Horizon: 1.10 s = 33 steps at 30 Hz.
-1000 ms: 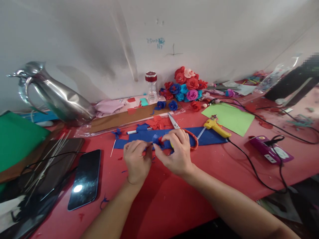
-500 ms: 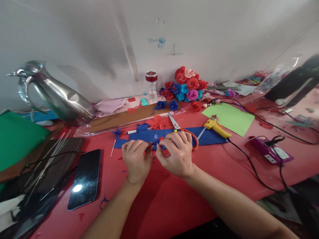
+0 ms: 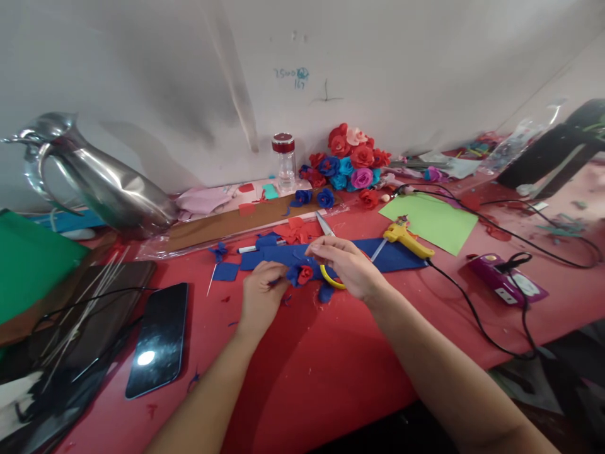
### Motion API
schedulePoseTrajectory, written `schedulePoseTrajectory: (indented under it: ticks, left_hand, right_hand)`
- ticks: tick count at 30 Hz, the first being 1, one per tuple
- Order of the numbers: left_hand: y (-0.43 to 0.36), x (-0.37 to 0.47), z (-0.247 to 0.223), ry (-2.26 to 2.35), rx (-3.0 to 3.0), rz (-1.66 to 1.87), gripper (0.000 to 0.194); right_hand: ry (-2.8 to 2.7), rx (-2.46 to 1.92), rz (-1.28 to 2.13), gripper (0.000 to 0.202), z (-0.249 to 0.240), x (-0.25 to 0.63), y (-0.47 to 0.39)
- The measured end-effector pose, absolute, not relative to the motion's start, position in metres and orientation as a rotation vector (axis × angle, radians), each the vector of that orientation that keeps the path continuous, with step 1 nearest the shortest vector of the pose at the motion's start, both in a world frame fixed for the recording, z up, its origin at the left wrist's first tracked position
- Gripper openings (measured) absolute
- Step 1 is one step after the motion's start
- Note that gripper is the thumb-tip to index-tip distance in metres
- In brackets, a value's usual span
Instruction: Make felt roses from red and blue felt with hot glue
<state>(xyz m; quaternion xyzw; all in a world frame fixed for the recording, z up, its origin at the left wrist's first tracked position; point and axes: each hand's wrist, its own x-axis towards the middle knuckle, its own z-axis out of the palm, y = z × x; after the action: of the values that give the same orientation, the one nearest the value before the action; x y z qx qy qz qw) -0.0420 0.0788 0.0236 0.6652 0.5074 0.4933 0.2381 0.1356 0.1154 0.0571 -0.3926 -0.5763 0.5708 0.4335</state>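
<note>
My left hand point(image 3: 267, 291) is closed on a paper flower point(image 3: 299, 275) with blue outer petals and a red centre, which faces right. My right hand point(image 3: 347, 261) is raised just right of the flower, thumb and fingers pinched together. Whatever lies between those fingertips, if anything, is too small to make out. Below it are the scissors point(image 3: 333, 277), with a yellow handle loop showing and the rest partly behind my hand. A loose blue petal point(image 3: 326, 292) lies by the loop. Behind both hands stretches a strip of blue paper point(image 3: 265, 257).
A yellow glue gun point(image 3: 407, 239) rests on the blue strip, its cable trailing to a purple power strip point(image 3: 508, 280). Finished paper flowers point(image 3: 359, 157) are bunched near the wall by a glass jar point(image 3: 285, 165). A phone point(image 3: 158, 340) and a steel jug point(image 3: 108, 183) are at left.
My right hand has come away from the flower, moving right and slightly up. The flower now shows its red centre in my left hand, and the yellow scissor loop and blue petal are exposed.
</note>
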Motion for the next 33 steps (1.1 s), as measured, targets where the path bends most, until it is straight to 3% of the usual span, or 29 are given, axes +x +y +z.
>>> schedulePoseTrajectory:
  ticks: [13,33]
  left_hand:
    - [0.080,-0.045,0.027,1.303,1.760,1.271,0.019]
    - [0.078,-0.045,0.031,1.201,1.715,1.290,0.019]
  right_hand:
    - [-1.529,-0.795,1.716,0.013,0.061,0.133,0.110]
    - [-1.335,-0.804,1.747,0.022,0.064,0.132,0.109]
